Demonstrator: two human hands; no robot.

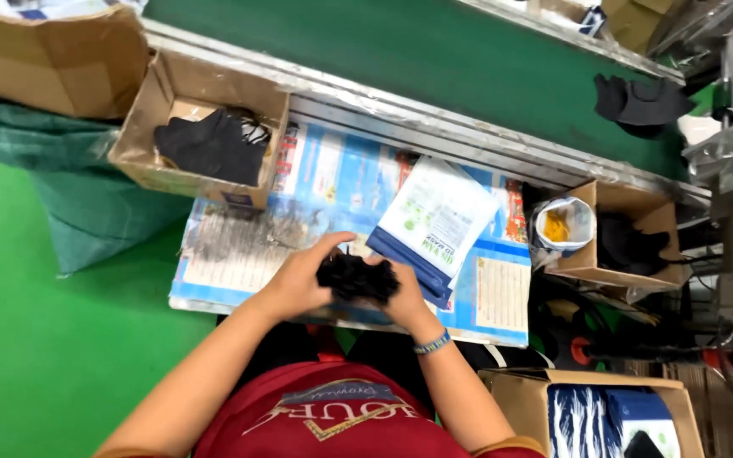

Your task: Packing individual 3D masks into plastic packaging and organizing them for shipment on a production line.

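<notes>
Both my hands hold a small stack of black face masks (356, 276) over a printed board laid as a work surface (239, 246). My left hand (299, 278) grips the stack from the left, fingers curled over its top. My right hand (405, 293), with a beaded band on the wrist, grips the right side. Just beyond the masks lies a stack of white and blue flat pouches (436, 225), touching or nearly touching my right hand.
An open cardboard box (142, 127) with black masks sits at the board's far left. A green conveyor belt (434, 51) runs behind, carrying black masks (640, 102). Another box (629, 237) with a small bag stands right. A box with blue items (604, 416) is near my right elbow.
</notes>
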